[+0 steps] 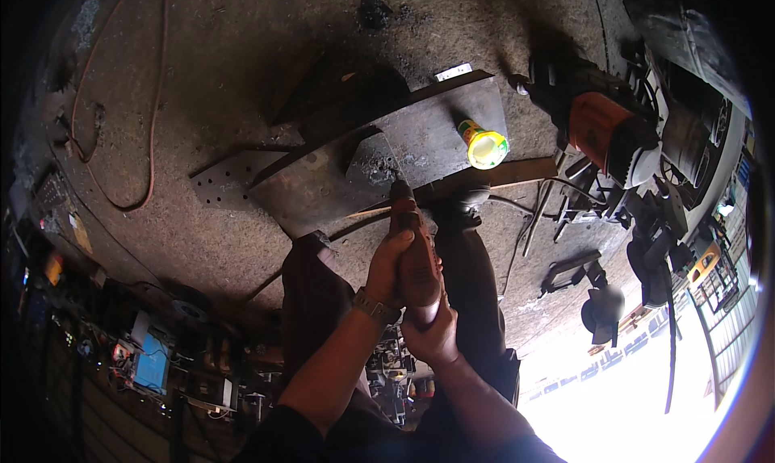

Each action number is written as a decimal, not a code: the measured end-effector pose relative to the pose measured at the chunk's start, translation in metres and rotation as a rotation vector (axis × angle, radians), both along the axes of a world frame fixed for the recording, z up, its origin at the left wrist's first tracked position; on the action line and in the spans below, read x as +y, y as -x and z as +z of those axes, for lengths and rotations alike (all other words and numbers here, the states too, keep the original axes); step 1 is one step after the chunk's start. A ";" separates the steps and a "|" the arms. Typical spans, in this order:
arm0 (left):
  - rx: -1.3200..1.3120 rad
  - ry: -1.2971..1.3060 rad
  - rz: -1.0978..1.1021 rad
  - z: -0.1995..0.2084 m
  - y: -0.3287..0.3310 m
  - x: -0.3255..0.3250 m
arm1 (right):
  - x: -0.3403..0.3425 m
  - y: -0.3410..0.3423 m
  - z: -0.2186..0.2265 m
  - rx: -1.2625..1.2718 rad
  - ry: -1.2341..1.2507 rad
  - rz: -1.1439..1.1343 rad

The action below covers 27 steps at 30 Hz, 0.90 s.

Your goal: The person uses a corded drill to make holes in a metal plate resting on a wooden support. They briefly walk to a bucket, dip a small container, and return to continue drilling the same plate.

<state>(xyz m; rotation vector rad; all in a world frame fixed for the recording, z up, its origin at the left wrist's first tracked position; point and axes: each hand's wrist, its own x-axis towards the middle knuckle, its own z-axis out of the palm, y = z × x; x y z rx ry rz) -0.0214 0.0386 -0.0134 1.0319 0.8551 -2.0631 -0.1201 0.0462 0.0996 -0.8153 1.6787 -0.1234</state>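
Both my hands are wrapped round a red power drill, pointing away from me. My left hand, with a watch on its wrist, closes on the left side of the body. Lower down, my right hand grips the rear handle. The drill's dark chuck is at the near edge of a small dark metal plate, which lies on a large steel piece. Whether the bit touches the plate is too dark to tell. To the right, a yellow-green cup stands on the steel.
A flat plate with holes juts out left. At right stands a large orange-red machine, near metal bars on the floor. Another person is farther right. An orange-brown cable loops over the floor at left.
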 end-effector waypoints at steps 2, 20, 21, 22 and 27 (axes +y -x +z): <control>0.006 -0.001 0.002 -0.001 0.000 0.001 | 0.000 0.000 -0.001 -0.001 0.023 -0.006; 0.006 -0.014 -0.030 0.002 -0.001 -0.004 | 0.007 0.002 -0.004 0.017 0.010 -0.034; 0.023 -0.022 -0.024 0.002 -0.001 -0.004 | 0.005 0.002 -0.003 0.018 -0.010 -0.035; 0.039 -0.029 -0.017 0.002 -0.002 -0.004 | 0.004 0.002 -0.002 0.018 -0.031 -0.035; 0.058 -0.034 -0.007 0.003 -0.002 -0.004 | 0.004 0.001 -0.001 0.001 -0.038 -0.045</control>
